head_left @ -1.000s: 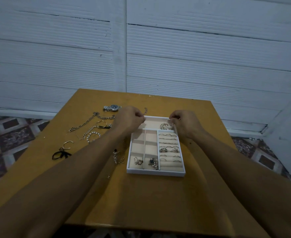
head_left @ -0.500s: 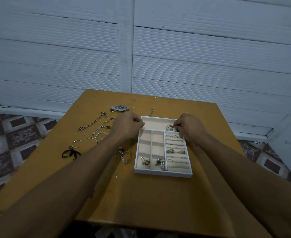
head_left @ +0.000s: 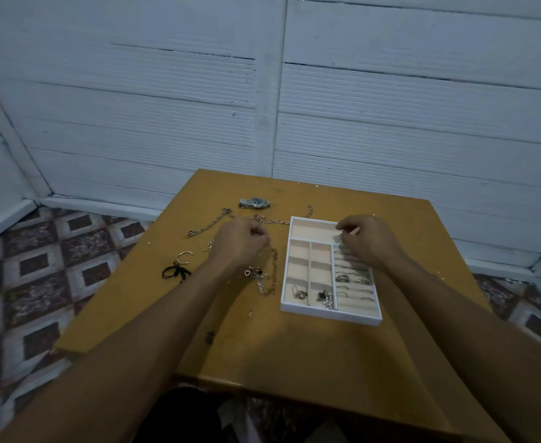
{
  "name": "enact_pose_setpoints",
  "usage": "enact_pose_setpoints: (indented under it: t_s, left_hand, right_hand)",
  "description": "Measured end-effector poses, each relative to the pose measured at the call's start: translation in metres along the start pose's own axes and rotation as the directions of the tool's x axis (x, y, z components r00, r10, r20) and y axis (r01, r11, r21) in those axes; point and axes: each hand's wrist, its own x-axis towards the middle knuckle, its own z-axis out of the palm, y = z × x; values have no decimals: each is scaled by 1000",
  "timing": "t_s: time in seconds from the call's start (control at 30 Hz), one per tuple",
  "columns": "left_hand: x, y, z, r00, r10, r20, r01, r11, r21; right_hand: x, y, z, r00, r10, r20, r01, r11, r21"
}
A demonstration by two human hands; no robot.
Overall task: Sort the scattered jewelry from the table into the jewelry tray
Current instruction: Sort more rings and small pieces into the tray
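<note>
The white jewelry tray with beige compartments lies right of centre on the table. My right hand hovers over its far right corner and pinches a small silvery piece above the ring rows. Several rings sit in those rows, and small pieces lie in the near compartments. My left hand is left of the tray with curled fingers; nothing shows in it. Around it lie a link chain, a thinner chain, a tangle with a heart charm, an open bangle and a black cord bow.
A silver wristwatch lies at the far side of the yellow-brown table. A tiny loose piece sits near the tray's near left corner. White panelled walls stand behind the table, with patterned floor tiles on both sides.
My left hand has drawn away from the tray's far left corner toward the scattered chains. My right hand stays over the tray's far right corner. The camera has tilted, so the table sits lower in view.
</note>
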Motion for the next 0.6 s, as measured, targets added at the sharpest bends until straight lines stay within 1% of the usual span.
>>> enact_pose_setpoints:
  t_s: [0.03, 0.1, 0.17, 0.23, 0.3, 0.37, 0.4, 0.5, 0.6]
  left_hand:
    - [-3, -7, -7, 1000, -9, -7, 9, 1000, 4]
    - [-8, -24, -23, 999, -48, -16, 48, 999, 10]
    - [-11, -41, -41, 995, -89, -41, 91, 995, 36]
    - [-14, -58, -58, 987, -121, -106, 132, 986, 100]
    - [-18, -75, -72, 972, -185, -144, 204, 970, 131]
    - [-21, -90, -81, 961, -249, -119, 266, 950, 162]
    - [-22, -95, -84, 961, -262, -93, 275, 943, 187]
    - [-25, -103, -88, 965, -263, -17, 259, 934, 245]
    - [-22, -103, -88, 967, -253, 32, 233, 930, 286]
  right_hand:
    - [-3, -6, 1, 1000, 4, -14, -4, 998, 62]
    - [-7, -19, 3, 1000, -3, -10, 4, 993, 116]
    - [-12, -31, 7, 1000, -2, 31, -3, 987, 164]
    - [-15, -41, 12, 998, 3, 66, -17, 976, 217]
    - [-17, -51, 18, 996, -6, 94, -17, 971, 238]
    - [-18, -61, 23, 993, -34, 112, 6, 971, 241]
    - [-18, -66, 26, 991, -48, 122, 17, 971, 240]
    - [-19, -79, 32, 986, -71, 150, 34, 970, 240]
    - [-20, -90, 36, 982, -93, 164, 61, 980, 190]
